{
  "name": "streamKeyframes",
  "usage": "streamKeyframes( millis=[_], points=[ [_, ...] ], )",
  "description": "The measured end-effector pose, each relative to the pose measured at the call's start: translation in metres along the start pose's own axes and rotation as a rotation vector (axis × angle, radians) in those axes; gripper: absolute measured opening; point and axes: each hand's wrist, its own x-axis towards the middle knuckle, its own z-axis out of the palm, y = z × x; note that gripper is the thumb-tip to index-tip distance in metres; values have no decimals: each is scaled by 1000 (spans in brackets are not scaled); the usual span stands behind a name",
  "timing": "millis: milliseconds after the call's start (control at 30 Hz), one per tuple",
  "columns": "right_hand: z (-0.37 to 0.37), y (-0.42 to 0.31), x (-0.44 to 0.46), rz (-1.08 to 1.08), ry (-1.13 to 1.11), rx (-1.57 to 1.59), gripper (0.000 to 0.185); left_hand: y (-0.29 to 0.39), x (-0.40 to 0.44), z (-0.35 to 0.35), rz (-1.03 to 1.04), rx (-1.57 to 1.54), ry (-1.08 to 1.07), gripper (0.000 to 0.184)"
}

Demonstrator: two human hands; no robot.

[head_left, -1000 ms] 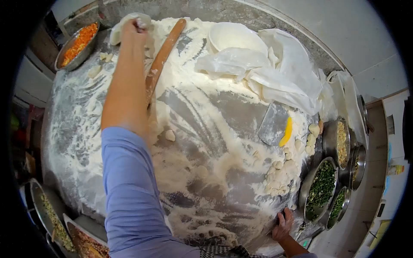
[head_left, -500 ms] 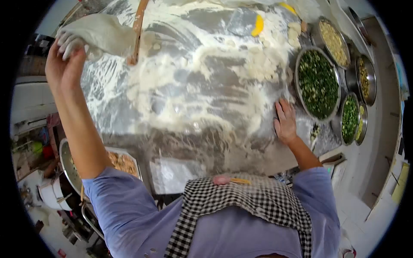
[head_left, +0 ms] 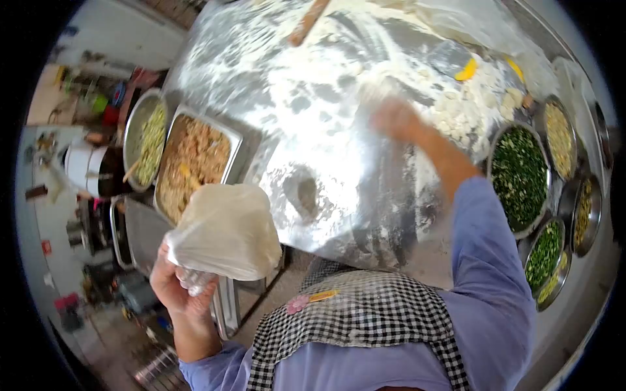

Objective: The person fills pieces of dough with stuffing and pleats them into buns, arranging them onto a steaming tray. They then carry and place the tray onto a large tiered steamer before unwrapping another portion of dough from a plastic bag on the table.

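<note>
My left hand point(head_left: 179, 280) is closed round the gathered neck of a plastic bag point(head_left: 225, 231) with pale contents. I hold it off the table's near left edge, in front of the meat tray. Over the floured metal table point(head_left: 326, 221) my right hand point(head_left: 396, 119) is smeared by motion. A pale blur lies at its fingertips, and I cannot make out whether it holds anything. Small round dough pieces point(head_left: 456, 116) lie to its right. A wooden rolling pin point(head_left: 306, 25) rests at the far side of the table.
A metal tray of minced filling point(head_left: 202, 153) and a bowl of shredded vegetables point(head_left: 151, 140) stand on the left. On the right are a large bowl of chopped greens point(head_left: 520, 173) and several smaller filling bowls point(head_left: 559, 138). Yellow scrapers point(head_left: 467, 69) lie at the back.
My left hand has brought the plastic bag from the far left of the table back towards me. My right hand has moved inward over the flour. The clear plastic sheet at the near edge is gone from there.
</note>
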Motion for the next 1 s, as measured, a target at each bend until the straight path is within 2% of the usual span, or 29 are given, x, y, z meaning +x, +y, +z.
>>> streamKeyframes(
  millis=[33,100,167,200,233,300,367,467,567,633,700,833,867,900,967,1000],
  points=[
    [-30,0,14,221,19,351,35,-6,-15,-5,31,21,61,25],
    [23,-13,34,-240,449,-181,42,-14,-42,-20,124,73,261,23],
    [77,-71,5,-331,133,-92,59,-19,-62,-41,132,171,255,17],
    [127,-91,-15,-354,-42,-12,64,-18,-73,-61,85,72,159,18],
    [123,-150,-35,-390,-529,-110,67,-21,-79,-70,102,96,189,18],
    [239,-128,-7,-874,-191,-155,68,-24,-87,-81,116,158,253,18],
    [262,-147,34,-1026,113,-343,67,-25,-93,-91,97,108,274,19],
    [133,-180,56,-407,-142,-167,64,-28,-92,-94,93,125,264,20],
    [89,-92,109,-188,338,-369,55,-25,-84,-101,43,86,184,18],
    [25,-50,98,73,200,12,52,-24,-74,-104,16,118,134,17],
    [49,-41,73,17,287,-20,47,-26,-63,-102,9,162,83,19],
    [190,-109,-13,-231,100,-298,52,-26,-37,-96,-57,167,30,15],
    [193,-129,-30,-248,62,-298,55,-25,-29,-94,-77,210,-13,17],
    [180,-135,-39,-153,-84,-216,58,-26,-22,-89,-89,257,-26,17],
    [133,-124,-38,-43,-8,-100,71,-29,-6,-77,-116,352,-52,17],
    [104,-87,-26,16,0,-138,68,-33,5,-75,-167,407,-121,17]
  ],
)
